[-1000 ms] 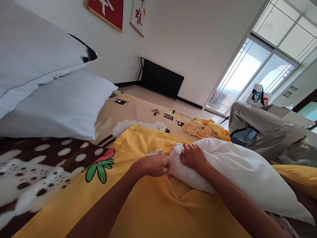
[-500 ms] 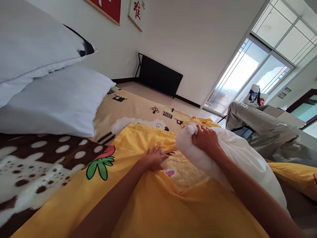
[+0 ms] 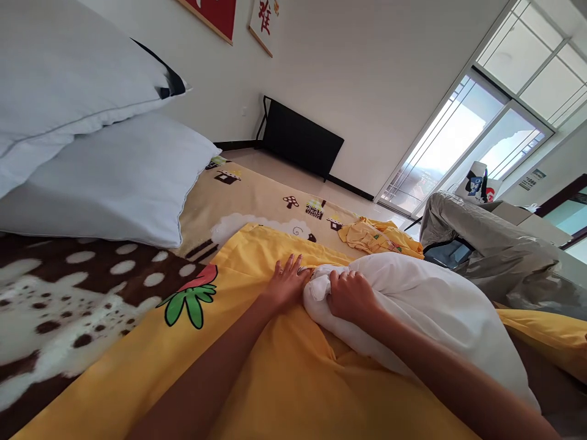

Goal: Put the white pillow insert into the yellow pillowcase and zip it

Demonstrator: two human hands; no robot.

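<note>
Room: pale wall (image 3: 376,79), slanting in my remote head view, with a black panel (image 3: 300,137) at twelve o'clock, a red hanging (image 3: 217,15) at eleven and a glazed door (image 3: 458,143) at two.
Bed: beige sheet (image 3: 257,192) toward eleven o'clock; spotted blanket (image 3: 103,299) at eight; stacked pillows (image 3: 119,177) between nine and ten, well apart from both hands.
White pillow: at four o'clock (image 3: 426,299), its bunched end near the centre; it lies partly over the yellow cover (image 3: 293,391), which spreads across six and seven.
Right grip: my right hand (image 3: 351,296), between four and five o'clock, is clenched on gathered fabric near the pillow's end.
Left grip: my left hand (image 3: 287,281), at six o'clock, presses on the cover with fingers spread, grasping nothing that I can see.
Latest change: the bunched end, raised a moment ago, is now lowered just beside the left hand and hides the pale printed patch that had shown there. For the work in hand, I judge that this brings pillow and cover together between the hands.
Cover's contents: I cannot tell whether the pillow's end sits inside the cover or only upon it.
Bag: printed white bag (image 3: 477,183) near three o'clock, behind plastic-wrapped furniture (image 3: 495,244); contents hidden.
</note>
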